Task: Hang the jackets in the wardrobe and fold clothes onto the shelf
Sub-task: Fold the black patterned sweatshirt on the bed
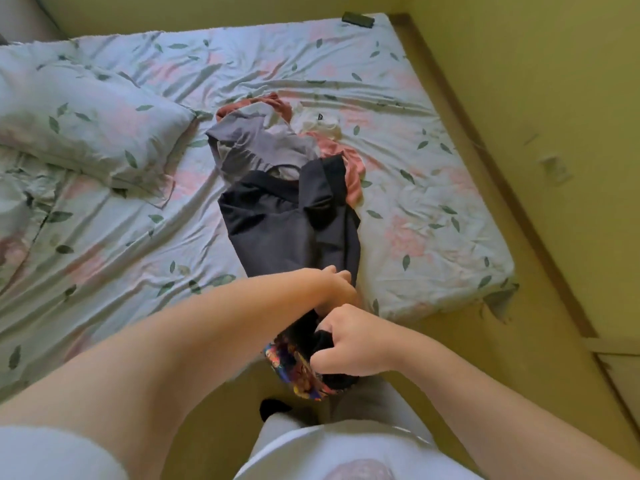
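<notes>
A person stands at the near edge of a bed (433, 237), looking down at both bare arms reaching forward. The left hand (334, 285) is closed on the lower hem of a black garment (291, 223), its fingers (337, 273) curled into the soft, matte cloth. The right hand (353, 344), just beside and nearer the body, grips a bunched fold of the same black cloth, where a bright multicoloured printed patch (294, 368) shows beneath the knuckles. The black garment stretches from the hands up onto the mattress, limp and creased. Beyond it lies a heap of clothes: a grey garment (249, 143), touching the black one, then a rust-red piece (273, 102), a pink piece (346, 161) and a white piece (318, 124). The bed wears a rumpled pale sheet printed with leaves and pink flowers; a matching pillow (86, 123) lies left.
</notes>
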